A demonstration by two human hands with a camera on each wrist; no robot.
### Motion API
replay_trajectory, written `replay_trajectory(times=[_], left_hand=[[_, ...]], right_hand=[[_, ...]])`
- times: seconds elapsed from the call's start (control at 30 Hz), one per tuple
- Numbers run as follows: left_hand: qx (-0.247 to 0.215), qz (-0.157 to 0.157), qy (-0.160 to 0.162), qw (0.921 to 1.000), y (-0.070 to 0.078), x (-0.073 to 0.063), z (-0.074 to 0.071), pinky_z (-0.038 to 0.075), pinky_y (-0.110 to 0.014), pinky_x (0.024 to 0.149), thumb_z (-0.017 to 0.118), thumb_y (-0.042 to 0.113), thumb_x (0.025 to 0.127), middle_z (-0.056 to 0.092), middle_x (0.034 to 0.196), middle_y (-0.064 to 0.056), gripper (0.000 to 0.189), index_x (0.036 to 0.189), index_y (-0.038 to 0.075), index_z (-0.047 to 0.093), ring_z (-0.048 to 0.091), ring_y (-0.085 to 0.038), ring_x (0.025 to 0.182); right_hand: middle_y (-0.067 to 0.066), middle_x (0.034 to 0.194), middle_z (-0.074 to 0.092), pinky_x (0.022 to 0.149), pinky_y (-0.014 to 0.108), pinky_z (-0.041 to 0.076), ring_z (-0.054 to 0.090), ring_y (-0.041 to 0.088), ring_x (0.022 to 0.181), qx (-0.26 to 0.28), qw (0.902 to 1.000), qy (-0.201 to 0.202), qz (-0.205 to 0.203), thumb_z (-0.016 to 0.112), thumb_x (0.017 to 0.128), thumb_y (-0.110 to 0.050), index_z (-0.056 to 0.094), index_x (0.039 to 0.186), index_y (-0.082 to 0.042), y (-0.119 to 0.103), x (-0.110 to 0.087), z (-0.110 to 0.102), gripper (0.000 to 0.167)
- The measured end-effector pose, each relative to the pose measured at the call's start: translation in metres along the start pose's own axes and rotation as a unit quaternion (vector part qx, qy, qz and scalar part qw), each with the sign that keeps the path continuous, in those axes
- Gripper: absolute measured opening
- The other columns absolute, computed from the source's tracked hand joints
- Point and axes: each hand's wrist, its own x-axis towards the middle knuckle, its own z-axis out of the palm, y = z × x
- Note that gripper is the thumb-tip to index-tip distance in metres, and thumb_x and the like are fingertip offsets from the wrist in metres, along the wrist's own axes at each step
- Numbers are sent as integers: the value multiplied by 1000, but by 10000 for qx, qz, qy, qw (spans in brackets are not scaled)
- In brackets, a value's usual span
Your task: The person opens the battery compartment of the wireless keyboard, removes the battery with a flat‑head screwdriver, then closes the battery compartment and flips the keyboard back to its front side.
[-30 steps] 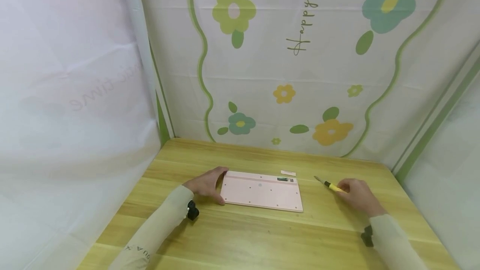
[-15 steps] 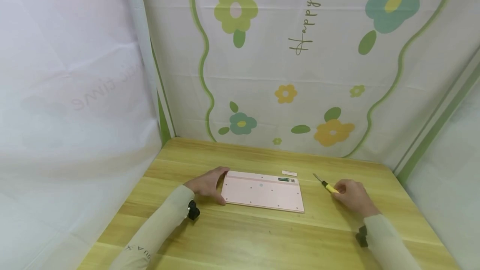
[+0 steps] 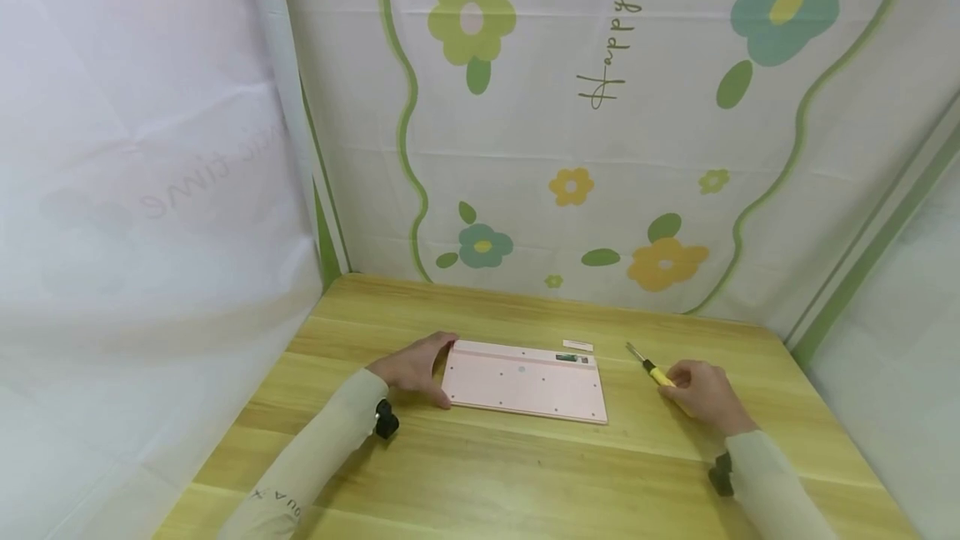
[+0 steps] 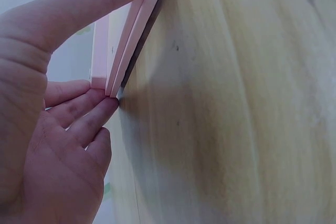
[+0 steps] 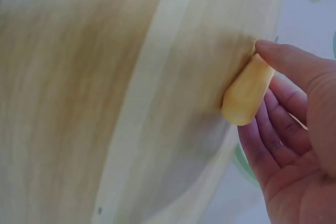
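Note:
A pink keyboard [image 3: 487, 390] lies with its screw-dotted underside up on the table. Near its far right corner, a small open battery slot [image 3: 567, 358] shows something green inside. My left hand [image 3: 412, 369] spans the keyboard's left end, thumb at the near corner and fingertips at the far one, as the left wrist view also shows. A yellow-handled screwdriver [image 3: 657, 374] lies to the right of the keyboard, its metal tip pointing away to the left. Its handle [image 5: 247, 93] is between the thumb and fingers of my right hand [image 3: 705, 392].
A small pink cover [image 3: 577, 346] lies just beyond the keyboard's far right corner. The wooden table [image 3: 465, 482] extends around everything. White fabric with printed flowers [image 3: 525, 132] rises along the far edge, and plain fabric walls [image 3: 150, 273] stand at the sides.
My right hand has shifted slightly left with the screwdriver, mostly in the first half second. The left hand and the keyboard have stayed in place.

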Motion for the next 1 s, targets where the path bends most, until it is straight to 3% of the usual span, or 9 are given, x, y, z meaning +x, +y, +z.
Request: replay_trajectory(times=[0.2,0.33,0.53,0.7,1.0], left_hand=[[-57,-25,-55,10000,1,-1,-2,32,-54,128,101,39,70,34,169,-16,126,166,5,26,34,-37,157],[-27,6,-60,10000,2,-1,-3,32,-54,129,100,39,70,33,170,-16,127,166,4,25,33,-37,158],[-11,57,-58,10000,2,-1,-4,32,-56,128,100,39,70,32,170,-18,127,165,2,25,33,-38,158],[-21,44,-67,10000,2,-1,-3,32,-56,128,100,39,70,33,170,-18,126,165,2,26,33,-38,158],[7,-59,-19,10000,4,-1,-1,33,-54,128,100,39,70,36,168,-17,124,165,4,28,35,-37,157]], right_hand=[[8,89,77,67,25,56,68,15,78,-218,9987,206,-420,89,85,-19,76,99,1,-1,5,-4,28],[12,93,77,70,31,59,70,22,83,-293,9957,250,-840,88,85,-14,76,103,3,-11,7,-11,27],[20,106,78,80,45,63,74,31,94,-193,9946,-68,-1016,83,90,-12,75,112,5,-31,15,-17,29],[21,108,77,85,51,63,74,34,96,-191,9926,-292,-1162,83,91,-12,74,112,6,-45,27,-15,29],[19,103,77,80,43,64,73,27,89,-321,9836,-300,-1752,85,87,-7,75,110,6,-74,48,-1,28]])
